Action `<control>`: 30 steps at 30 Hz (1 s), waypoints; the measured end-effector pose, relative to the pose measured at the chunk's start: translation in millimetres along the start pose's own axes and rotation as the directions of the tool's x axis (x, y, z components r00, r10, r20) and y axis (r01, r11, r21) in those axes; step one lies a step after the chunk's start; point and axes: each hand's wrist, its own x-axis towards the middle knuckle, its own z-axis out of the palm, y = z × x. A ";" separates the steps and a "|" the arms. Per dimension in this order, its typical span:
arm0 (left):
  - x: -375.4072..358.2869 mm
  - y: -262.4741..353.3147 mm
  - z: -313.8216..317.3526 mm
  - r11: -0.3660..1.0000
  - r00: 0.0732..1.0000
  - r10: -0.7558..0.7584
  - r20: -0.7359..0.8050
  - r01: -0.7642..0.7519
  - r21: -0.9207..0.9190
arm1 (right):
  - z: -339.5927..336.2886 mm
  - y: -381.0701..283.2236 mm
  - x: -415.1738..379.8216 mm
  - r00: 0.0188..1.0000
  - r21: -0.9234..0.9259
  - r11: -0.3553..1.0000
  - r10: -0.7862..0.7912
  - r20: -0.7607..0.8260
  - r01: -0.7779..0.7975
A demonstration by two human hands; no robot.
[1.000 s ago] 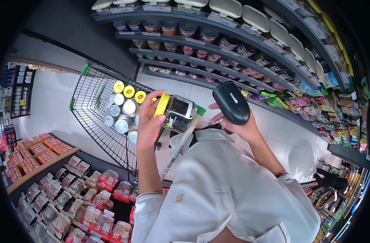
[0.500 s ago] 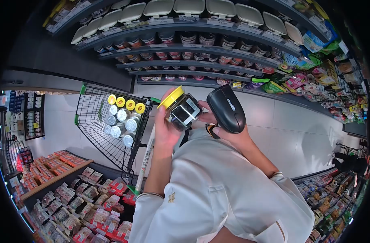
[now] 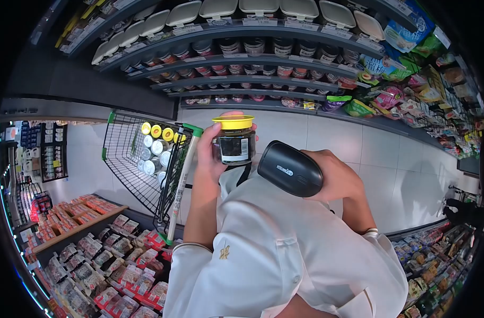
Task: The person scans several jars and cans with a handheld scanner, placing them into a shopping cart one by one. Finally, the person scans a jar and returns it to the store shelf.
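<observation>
A clear jar with a yellow lid and dark contents stands upright in my left hand. Its white barcode label faces me, and some of my fingers are hidden behind it. My right hand is wrapped around a black handheld barcode scanner, whose front end points toward the jar with a small gap between them. The scanner's handle is out of sight beneath its body.
At my left is a black wire shopping cart holding several silver-topped cans and yellow-lidded containers. Shelves of tubs and jars curve ahead. Packaged food fills a display at the lower left. Bagged snacks hang at the right.
The jar has turned from tilted to upright, its label now facing me. My right hand has moved away from the jar and swung the scanner's front end toward it.
</observation>
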 end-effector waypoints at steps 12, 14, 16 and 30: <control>9.8 -26.4 30.5 0.999 0.998 0.036 -0.051 -0.035 0.012 | 19.5 28.0 -10.5 0.900 0.535 0.832 0.338 -0.276 -0.149; 5.4 -32.6 37.8 0.990 0.996 0.080 -0.041 -0.075 0.116 | 29.7 31.5 -7.8 0.875 0.675 0.735 0.365 -0.318 -0.061; 2.6 -33.6 50.3 0.980 0.993 0.112 -0.045 -0.103 0.173 | 30.8 33.7 -9.3 0.863 0.674 0.733 0.398 -0.312 -0.094; 17.2 -13.4 58.3 0.843 0.926 0.374 0.055 -0.365 0.395 | 34.3 50.7 35.4 0.882 0.853 0.477 0.282 -0.377 0.212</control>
